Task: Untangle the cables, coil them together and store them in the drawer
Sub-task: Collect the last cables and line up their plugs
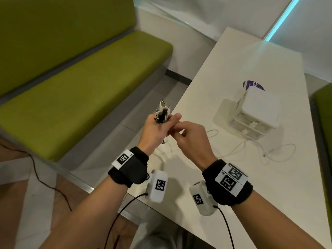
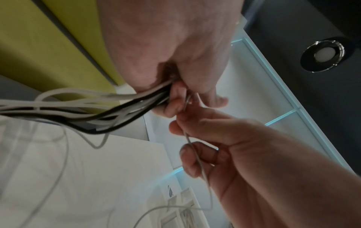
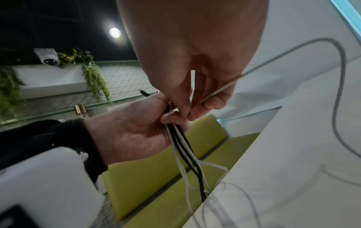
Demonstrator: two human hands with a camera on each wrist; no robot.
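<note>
My left hand (image 1: 166,124) grips a bundle of white and black cables (image 1: 162,111) above the table's left edge, plug ends sticking up out of the fist. In the left wrist view the bundle (image 2: 117,108) trails down from the left hand (image 2: 175,95) toward the table. My right hand (image 1: 179,131) meets it and pinches one thin white cable (image 2: 197,158) at the left fingers. That cable (image 3: 293,49) loops away over the table. More loose white cable (image 1: 251,150) lies in front of a small white drawer unit (image 1: 255,112), whose drawers look closed.
The white table (image 1: 233,186) runs away to the right. A green bench (image 1: 80,78) stands to the left across a narrow strip of floor. A purple sticker (image 1: 252,85) lies behind the drawer unit. A dark wire (image 1: 36,169) crosses the floor at left.
</note>
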